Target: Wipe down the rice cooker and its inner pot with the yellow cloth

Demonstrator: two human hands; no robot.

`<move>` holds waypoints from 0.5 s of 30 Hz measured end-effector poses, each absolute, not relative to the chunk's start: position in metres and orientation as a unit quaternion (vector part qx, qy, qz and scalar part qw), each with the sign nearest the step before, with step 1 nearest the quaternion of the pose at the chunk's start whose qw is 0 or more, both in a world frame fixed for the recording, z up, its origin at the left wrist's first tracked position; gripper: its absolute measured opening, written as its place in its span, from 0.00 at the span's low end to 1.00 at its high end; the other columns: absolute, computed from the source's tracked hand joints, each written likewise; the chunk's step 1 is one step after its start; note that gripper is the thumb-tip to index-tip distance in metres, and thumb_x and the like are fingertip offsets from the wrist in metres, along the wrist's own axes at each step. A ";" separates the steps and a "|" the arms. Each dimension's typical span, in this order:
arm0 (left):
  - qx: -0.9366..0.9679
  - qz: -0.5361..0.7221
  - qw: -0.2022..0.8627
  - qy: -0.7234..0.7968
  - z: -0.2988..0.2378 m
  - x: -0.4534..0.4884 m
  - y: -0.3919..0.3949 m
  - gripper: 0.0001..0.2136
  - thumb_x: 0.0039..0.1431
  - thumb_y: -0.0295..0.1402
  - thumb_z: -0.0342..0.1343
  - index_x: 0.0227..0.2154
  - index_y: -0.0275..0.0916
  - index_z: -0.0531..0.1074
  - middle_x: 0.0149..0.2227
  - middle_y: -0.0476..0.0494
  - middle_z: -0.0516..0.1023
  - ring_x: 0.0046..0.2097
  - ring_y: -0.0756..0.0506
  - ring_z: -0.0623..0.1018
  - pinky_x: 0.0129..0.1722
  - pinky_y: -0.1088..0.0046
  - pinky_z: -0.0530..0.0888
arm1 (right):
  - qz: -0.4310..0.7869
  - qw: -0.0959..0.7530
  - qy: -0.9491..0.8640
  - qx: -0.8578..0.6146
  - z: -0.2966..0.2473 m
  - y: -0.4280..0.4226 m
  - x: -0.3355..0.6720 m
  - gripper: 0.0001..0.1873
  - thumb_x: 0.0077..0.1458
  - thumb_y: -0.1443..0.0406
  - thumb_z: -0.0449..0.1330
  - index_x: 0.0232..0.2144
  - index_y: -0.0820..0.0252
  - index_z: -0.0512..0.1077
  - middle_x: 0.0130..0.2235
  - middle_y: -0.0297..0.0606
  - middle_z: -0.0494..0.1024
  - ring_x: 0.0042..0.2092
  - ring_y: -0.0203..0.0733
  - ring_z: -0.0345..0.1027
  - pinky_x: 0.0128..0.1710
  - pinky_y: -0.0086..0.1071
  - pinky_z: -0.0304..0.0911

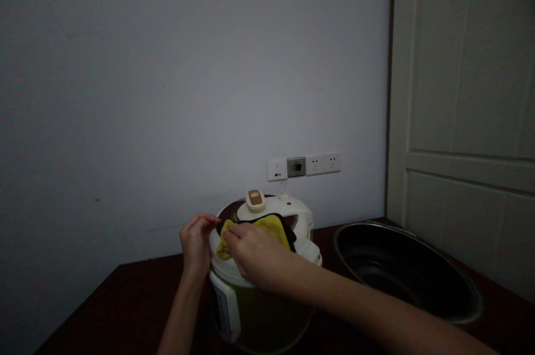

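Wiping job: my right hand (pixel 254 254) is closed on the cloth (pixel 273 225), pressing it on the lid (pixel 295 211) of the cooker (pixel 267 313). The cloth lies under and just beyond my fingers. My left hand (pixel 195 243) pinches the lid's left rim to steady it. Best approach, I think: light pressure, working around the knob (pixel 255 200).

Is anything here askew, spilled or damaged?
Nothing stands out. The cooker stands upright, the right hand holds a cloth on its lid, the left hand touches the lid's edge, and the basin sits beside it. No spill shows.
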State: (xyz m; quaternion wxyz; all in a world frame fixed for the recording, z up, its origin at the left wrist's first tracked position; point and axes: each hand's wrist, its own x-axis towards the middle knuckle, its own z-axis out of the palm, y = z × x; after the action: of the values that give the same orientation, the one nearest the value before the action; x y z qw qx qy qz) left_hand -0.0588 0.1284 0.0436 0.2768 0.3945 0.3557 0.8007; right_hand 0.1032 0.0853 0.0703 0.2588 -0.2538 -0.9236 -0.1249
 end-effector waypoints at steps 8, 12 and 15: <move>0.583 0.652 -0.114 0.472 0.060 -0.034 0.080 0.07 0.49 0.30 0.48 0.24 0.38 0.72 0.29 0.45 0.75 0.35 0.45 0.74 0.37 0.69 0.70 | 0.170 0.372 -0.875 -0.260 0.099 0.103 0.095 0.21 0.52 0.65 0.55 0.48 0.68 0.68 0.46 0.50 0.75 0.46 0.47 0.70 0.44 0.38 0.67; 0.699 0.473 -0.160 0.512 0.052 0.009 0.064 0.15 0.61 0.36 0.42 0.42 0.35 0.71 0.41 0.37 0.75 0.43 0.41 0.74 0.45 0.62 0.70 | 0.251 0.522 -0.788 -0.211 0.111 0.090 0.138 0.26 0.50 0.69 0.54 0.54 0.65 0.65 0.54 0.48 0.70 0.54 0.44 0.65 0.54 0.41 0.61; 0.676 0.357 -0.244 0.596 0.043 0.023 0.064 0.25 0.60 0.46 0.43 0.47 0.28 0.68 0.44 0.28 0.73 0.48 0.34 0.71 0.48 0.53 0.67 | 0.250 0.568 -0.754 -0.216 0.117 0.074 0.178 0.25 0.52 0.68 0.54 0.53 0.60 0.67 0.52 0.44 0.73 0.53 0.44 0.67 0.55 0.46 0.60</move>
State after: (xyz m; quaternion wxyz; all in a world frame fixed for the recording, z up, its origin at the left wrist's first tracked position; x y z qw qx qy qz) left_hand 0.0227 0.0640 0.0433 -0.2443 0.6763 0.5962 0.3571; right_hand 0.1784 0.0735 0.1168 0.5681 -0.2161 -0.7536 0.2503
